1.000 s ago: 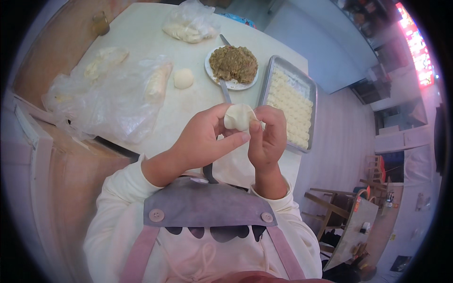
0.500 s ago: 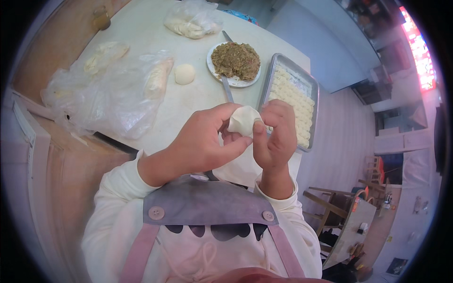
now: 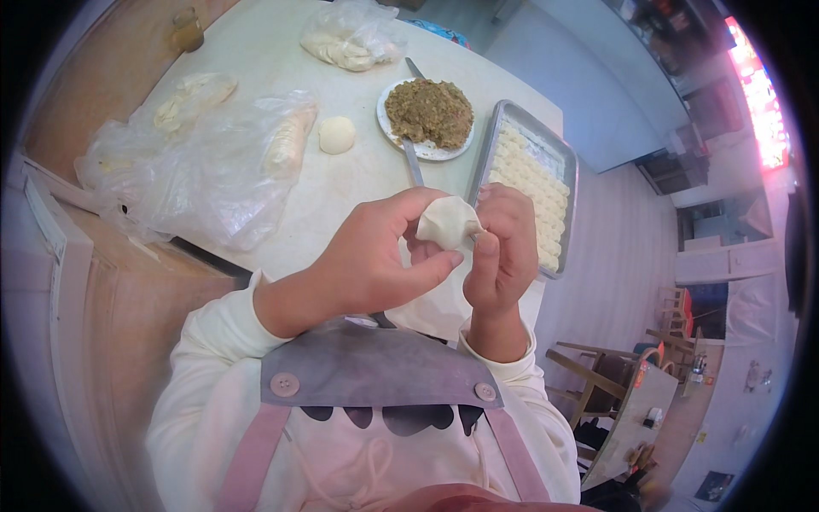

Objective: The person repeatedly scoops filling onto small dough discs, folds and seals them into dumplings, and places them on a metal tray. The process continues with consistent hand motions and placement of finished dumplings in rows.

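Note:
A white dumpling (image 3: 445,224), its wrapper partly folded, sits in the fingers of my left hand (image 3: 375,247). From the right, my right hand (image 3: 502,247) pinches the edge of that wrapper between thumb and fingers. Whether filling lies inside the fold cannot be seen. Just beyond my hands, a heap of brown-green minced filling (image 3: 431,113) covers a white plate (image 3: 386,125). A flat metal spreader (image 3: 412,162) rests with one end in the filling. Left of the plate lies a small round stack of wrappers (image 3: 337,135).
At the right table edge, a metal tray (image 3: 559,154) holds rows of finished dumplings (image 3: 533,188). Clear plastic bags (image 3: 205,162) with pale dough spread over the left side; another bag (image 3: 351,38) sits at the back. A chair (image 3: 597,375) stands on the floor at the right.
The right fingers have shifted slightly along the wrapper's edge and pulled a small pleat out to the right. The dumpling shows more folds, while the left hand stays nearly still.

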Tool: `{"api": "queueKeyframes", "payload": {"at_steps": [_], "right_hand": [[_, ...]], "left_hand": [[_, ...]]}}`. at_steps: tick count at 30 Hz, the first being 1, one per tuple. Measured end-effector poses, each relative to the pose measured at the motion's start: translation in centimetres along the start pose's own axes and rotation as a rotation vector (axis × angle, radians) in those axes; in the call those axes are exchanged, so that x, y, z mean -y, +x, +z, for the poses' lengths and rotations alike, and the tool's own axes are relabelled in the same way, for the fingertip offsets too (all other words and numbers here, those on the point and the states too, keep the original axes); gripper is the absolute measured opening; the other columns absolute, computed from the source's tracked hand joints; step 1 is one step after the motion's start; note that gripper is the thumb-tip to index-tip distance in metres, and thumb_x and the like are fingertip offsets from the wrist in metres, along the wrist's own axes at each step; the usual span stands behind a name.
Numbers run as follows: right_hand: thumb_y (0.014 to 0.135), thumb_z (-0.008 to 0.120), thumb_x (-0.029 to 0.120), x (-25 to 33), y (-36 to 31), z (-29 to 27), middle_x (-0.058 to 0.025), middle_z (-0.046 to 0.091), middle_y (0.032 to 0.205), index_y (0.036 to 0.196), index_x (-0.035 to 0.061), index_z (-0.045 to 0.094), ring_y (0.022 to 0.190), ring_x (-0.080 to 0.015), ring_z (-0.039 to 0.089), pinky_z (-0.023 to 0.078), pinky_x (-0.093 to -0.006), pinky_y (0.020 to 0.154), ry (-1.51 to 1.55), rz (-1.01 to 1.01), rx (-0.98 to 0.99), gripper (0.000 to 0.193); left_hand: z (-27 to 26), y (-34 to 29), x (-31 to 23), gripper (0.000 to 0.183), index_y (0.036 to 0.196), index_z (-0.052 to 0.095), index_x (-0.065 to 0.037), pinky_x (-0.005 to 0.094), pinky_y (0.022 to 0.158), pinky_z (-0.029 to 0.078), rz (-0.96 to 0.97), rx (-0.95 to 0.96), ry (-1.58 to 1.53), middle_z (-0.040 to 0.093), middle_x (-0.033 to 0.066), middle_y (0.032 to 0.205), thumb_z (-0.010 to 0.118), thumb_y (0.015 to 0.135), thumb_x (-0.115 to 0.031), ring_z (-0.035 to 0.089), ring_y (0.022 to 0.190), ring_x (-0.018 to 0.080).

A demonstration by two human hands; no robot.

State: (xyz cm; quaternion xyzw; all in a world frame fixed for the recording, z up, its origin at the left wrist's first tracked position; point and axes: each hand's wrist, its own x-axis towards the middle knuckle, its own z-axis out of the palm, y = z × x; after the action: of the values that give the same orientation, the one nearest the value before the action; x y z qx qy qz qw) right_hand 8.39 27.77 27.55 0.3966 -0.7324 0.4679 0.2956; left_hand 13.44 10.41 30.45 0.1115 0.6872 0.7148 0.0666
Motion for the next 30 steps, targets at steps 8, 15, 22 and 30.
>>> {"api": "queueKeyframes", "payload": {"at_steps": [8, 15, 22, 30], "right_hand": [[0.078, 0.069, 0.006, -1.4, 0.3, 1.0, -0.0101, 0.063, 0.091, 0.092, 0.0028, 0.064, 0.086, -0.0286, 0.059, 0.047, -0.0384, 0.077, -0.003, 0.108, 0.011, 0.015], [0.087, 0.063, 0.014, -6.5, -1.3, 1.4, -0.0111, 0.067, 0.082, 0.094, 0.0015, 0.067, 0.074, -0.022, 0.062, 0.049, -0.0343, 0.07, 0.13, 0.783, 0.146, 0.015], [0.089, 0.057, 0.026, -25.2, -4.0, -4.1, -0.0148, 0.067, 0.078, 0.093, 0.0022, 0.068, 0.073, -0.0252, 0.065, 0.049, -0.0356, 0.067, -0.351, 0.979, 0.076, 0.027], [0.092, 0.052, 0.032, -38.8, -4.0, -9.8, -0.0193, 0.067, 0.084, 0.092, 0.007, 0.064, 0.079, -0.0386, 0.064, 0.05, -0.0472, 0.07, -0.908, 0.929, 0.073, 0.028]], "left_hand": [[-0.4, 2.5, 3.5, 0.042, 0.118, 0.055, -0.004, 0.0307, 0.061, 0.048, 0.471, -0.202, 0.607, 0.063, 0.0092, 0.085, 0.066, 0.078, -0.011, 0.061, 0.068, 0.0198], [-1.0, 6.9, 7.8, 0.051, 0.124, 0.052, -0.009, 0.0344, 0.063, 0.048, 0.044, -0.023, 0.433, 0.063, 0.0069, 0.081, 0.071, 0.079, -0.022, 0.06, 0.067, 0.0226], [-7.1, 10.1, 18.9, 0.042, 0.111, 0.059, -0.007, 0.0361, 0.07, 0.05, -0.25, -0.213, 1.002, 0.063, 0.007, 0.083, 0.072, 0.079, -0.029, 0.062, 0.077, 0.0236], [-11.4, 11.7, 23.0, 0.018, 0.09, 0.058, -0.01, 0.0434, 0.069, 0.047, -0.108, -0.376, 1.248, 0.063, 0.0089, 0.085, 0.068, 0.078, -0.019, 0.061, 0.082, 0.0296]]}}
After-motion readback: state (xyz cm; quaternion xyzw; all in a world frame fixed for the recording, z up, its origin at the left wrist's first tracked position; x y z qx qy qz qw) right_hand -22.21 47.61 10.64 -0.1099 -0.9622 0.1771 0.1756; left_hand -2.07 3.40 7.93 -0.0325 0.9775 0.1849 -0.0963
